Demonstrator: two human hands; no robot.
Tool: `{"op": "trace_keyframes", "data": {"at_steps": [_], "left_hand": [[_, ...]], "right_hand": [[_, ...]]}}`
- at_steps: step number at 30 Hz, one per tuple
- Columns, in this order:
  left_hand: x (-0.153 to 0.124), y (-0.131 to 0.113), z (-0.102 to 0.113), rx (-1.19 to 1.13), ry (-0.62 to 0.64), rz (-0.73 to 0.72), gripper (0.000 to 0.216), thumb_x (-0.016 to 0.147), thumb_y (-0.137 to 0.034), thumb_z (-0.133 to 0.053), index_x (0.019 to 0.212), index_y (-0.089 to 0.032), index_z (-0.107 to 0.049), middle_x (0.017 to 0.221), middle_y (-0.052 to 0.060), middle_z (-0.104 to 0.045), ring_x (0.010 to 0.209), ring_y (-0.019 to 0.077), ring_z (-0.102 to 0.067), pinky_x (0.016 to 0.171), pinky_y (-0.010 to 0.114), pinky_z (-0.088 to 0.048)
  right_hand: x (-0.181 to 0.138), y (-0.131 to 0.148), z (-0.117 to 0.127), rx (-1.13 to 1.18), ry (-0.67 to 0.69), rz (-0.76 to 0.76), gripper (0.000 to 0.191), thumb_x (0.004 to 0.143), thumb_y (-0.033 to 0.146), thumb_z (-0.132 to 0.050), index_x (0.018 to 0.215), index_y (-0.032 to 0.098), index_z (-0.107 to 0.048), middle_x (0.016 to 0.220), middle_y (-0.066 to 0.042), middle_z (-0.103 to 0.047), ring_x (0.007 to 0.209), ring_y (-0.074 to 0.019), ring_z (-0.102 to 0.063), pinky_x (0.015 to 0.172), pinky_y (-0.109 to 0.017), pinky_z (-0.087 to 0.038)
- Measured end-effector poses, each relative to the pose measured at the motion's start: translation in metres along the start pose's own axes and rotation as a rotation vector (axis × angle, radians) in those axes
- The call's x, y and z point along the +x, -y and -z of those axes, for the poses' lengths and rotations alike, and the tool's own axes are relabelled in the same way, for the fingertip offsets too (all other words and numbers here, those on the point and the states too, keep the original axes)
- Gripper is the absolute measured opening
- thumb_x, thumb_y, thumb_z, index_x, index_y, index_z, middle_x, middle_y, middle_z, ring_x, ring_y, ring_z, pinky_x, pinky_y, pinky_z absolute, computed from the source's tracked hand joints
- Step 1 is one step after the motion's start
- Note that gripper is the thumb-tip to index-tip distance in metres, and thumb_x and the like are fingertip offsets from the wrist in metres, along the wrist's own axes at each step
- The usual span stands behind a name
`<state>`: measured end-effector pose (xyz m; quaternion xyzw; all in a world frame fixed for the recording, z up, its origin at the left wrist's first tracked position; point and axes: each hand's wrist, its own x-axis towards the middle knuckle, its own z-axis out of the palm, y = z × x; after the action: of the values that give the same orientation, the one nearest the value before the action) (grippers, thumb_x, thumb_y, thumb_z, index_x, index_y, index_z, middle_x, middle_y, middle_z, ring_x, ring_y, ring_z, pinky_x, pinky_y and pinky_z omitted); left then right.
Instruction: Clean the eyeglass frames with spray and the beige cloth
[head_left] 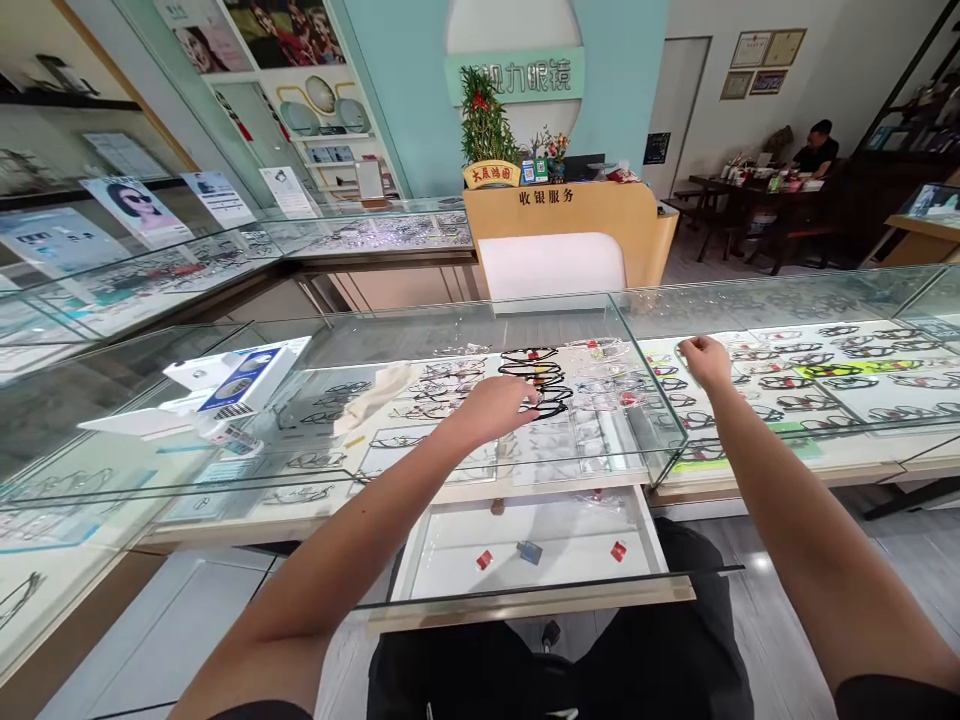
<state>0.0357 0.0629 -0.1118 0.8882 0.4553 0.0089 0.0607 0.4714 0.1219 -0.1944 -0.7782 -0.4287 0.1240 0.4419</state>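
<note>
- Left hand (496, 405) reaches forward over the display tray, palm down, fingers curled loosely; their tips rest on a row of black frames (534, 372)
- Whether it actually grips a frame I cannot tell (the fingertips hide the contact)
- The black frames lie stacked in a short column near the middle of the glass case (650, 370), among paler, clear-rimmed pairs on either side
- Right hand (705, 360) is closed into a fist, knuckles up, at the corner where this case meets the next one; what it holds, if anything, cannot be made out
- The two hands are well apart, the case's glass edge between them
- Below the forearms a white drawer (450, 560) stands pulled out, with two red tags (484, 560) and a blue tag (529, 551) lying in it
- A white and blue box (240, 380) sits on the glass to the left
- Further back stand a wooden counter (570, 215) and a seated person (817, 150) at a table
</note>
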Motion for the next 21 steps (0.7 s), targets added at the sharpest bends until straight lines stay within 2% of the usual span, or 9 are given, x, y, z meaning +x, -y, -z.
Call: {"op": "trace_keyframes", "data": {"at_steps": [3, 7, 9, 12, 14, 16, 21], "left_hand": [[-0.001, 0.003, -0.011, -0.012, -0.022, -0.006, 0.022, 0.098, -0.036, -0.065, 0.106, -0.023, -0.082, 0.113, 0.011, -0.081, 0.113, 0.0324, -0.072, 0.086, 0.036, -0.048], [-0.018, 0.003, -0.007, -0.07, -0.086, -0.024, 0.025, 0.101, -0.038, -0.061, 0.103, -0.024, -0.082, 0.112, 0.01, -0.079, 0.109, 0.0301, -0.071, 0.086, 0.037, -0.048], [-0.034, 0.003, -0.003, -0.207, -0.185, -0.025, 0.029, 0.102, -0.044, -0.06, 0.102, -0.025, -0.082, 0.107, 0.008, -0.077, 0.102, 0.0276, -0.069, 0.082, 0.036, -0.046], [-0.055, 0.007, -0.002, -0.588, -0.416, 0.007, 0.031, 0.097, -0.052, -0.067, 0.099, -0.024, -0.081, 0.1, 0.007, -0.072, 0.092, 0.0237, -0.064, 0.08, 0.036, -0.045], [-0.062, 0.012, -0.005, -0.845, -0.55, 0.02, 0.029, 0.092, -0.051, -0.074, 0.094, -0.023, -0.079, 0.102, 0.007, -0.069, 0.093, 0.022, -0.062, 0.083, 0.035, -0.046], [-0.065, 0.017, -0.008, -1.063, -0.621, 0.034, 0.029, 0.086, -0.05, -0.08, 0.087, -0.021, -0.075, 0.105, 0.007, -0.067, 0.095, 0.021, -0.061, 0.085, 0.034, -0.047], [-0.069, 0.031, -0.015, -1.419, -0.583, 0.139, 0.039, 0.077, -0.055, -0.089, 0.087, -0.021, -0.072, 0.1, 0.003, -0.068, 0.093, 0.0174, -0.061, 0.086, 0.03, -0.048]], "right_hand": [[-0.008, 0.006, 0.005, -0.039, -0.024, 0.06, 0.024, 0.075, 0.041, -0.061, 0.08, 0.02, -0.071, 0.084, -0.01, -0.079, 0.07, -0.0214, -0.056, 0.068, -0.035, -0.038], [-0.033, 0.024, 0.017, -0.09, -0.162, 0.211, 0.018, 0.082, 0.035, -0.054, 0.076, 0.021, -0.063, 0.078, -0.01, -0.071, 0.072, -0.0226, -0.053, 0.07, -0.036, -0.037], [-0.052, 0.039, 0.021, -0.103, -0.227, 0.303, 0.02, 0.086, 0.034, -0.051, 0.072, 0.023, -0.057, 0.076, -0.01, -0.067, 0.073, -0.023, -0.052, 0.072, -0.038, -0.037], [-0.09, 0.07, 0.015, -0.065, -0.253, 0.444, 0.023, 0.091, 0.035, -0.049, 0.072, 0.024, -0.054, 0.077, -0.009, -0.065, 0.076, -0.0239, -0.056, 0.077, -0.039, -0.043], [-0.12, 0.096, 0.003, -0.011, -0.227, 0.535, 0.024, 0.095, 0.037, -0.048, 0.078, 0.023, -0.058, 0.082, -0.01, -0.068, 0.081, -0.0244, -0.063, 0.082, -0.039, -0.049], [-0.154, 0.126, -0.013, 0.045, -0.174, 0.615, 0.025, 0.098, 0.04, -0.049, 0.083, 0.024, -0.061, 0.086, -0.009, -0.07, 0.085, -0.0241, -0.067, 0.083, -0.037, -0.054], [-0.231, 0.185, -0.049, 0.415, 0.072, 0.805, 0.019, 0.1, 0.035, -0.054, 0.085, 0.026, -0.061, 0.081, -0.003, -0.069, 0.076, -0.0208, -0.065, 0.069, -0.033, -0.055]]}}
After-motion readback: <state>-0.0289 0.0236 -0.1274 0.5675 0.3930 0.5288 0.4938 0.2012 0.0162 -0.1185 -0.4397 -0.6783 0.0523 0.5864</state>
